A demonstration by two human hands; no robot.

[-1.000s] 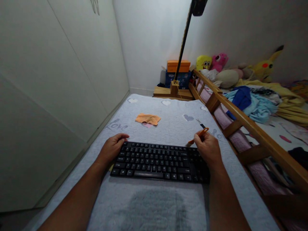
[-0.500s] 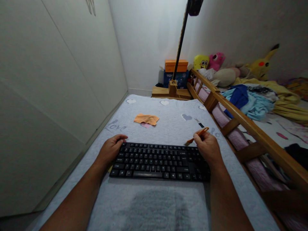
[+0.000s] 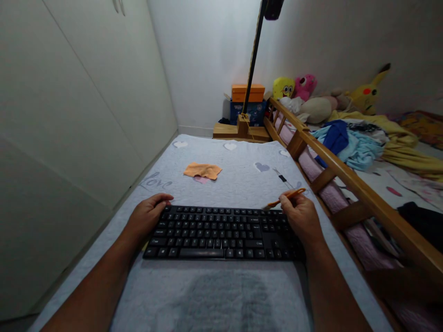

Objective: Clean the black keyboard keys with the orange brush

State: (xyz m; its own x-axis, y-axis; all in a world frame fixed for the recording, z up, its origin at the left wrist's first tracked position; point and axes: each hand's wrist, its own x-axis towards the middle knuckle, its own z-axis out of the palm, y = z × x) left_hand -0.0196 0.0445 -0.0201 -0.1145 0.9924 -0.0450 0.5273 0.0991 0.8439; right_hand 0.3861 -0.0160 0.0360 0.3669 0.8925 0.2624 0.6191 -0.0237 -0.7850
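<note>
A black computer keyboard (image 3: 207, 233) lies across the light quilted bedding in front of me. My left hand (image 3: 147, 214) grips its upper left edge, with the fingers curled and partly hidden at that end. My right hand (image 3: 302, 216) pinches a small brush (image 3: 285, 197) with an orange handle. The brush slants down to the left, and its pale bristles are at the keyboard's top edge, right of the middle. The right wrist hides part of the keyboard's right end. Beyond the keyboard lies a crumpled orange cloth (image 3: 203, 171).
A small tool with a black handle (image 3: 283, 178) lies past my right hand. A wooden bed rail (image 3: 342, 166) runs along the right, with clothes and plush toys behind it. White cabinet doors (image 3: 76, 138) stand at left. A dark pole (image 3: 254, 60) rises from a wooden base.
My right hand has tipped the brush to a flatter slant, its handle end now further right. My view has shifted slightly, and my left hand stays at the keyboard's left end.
</note>
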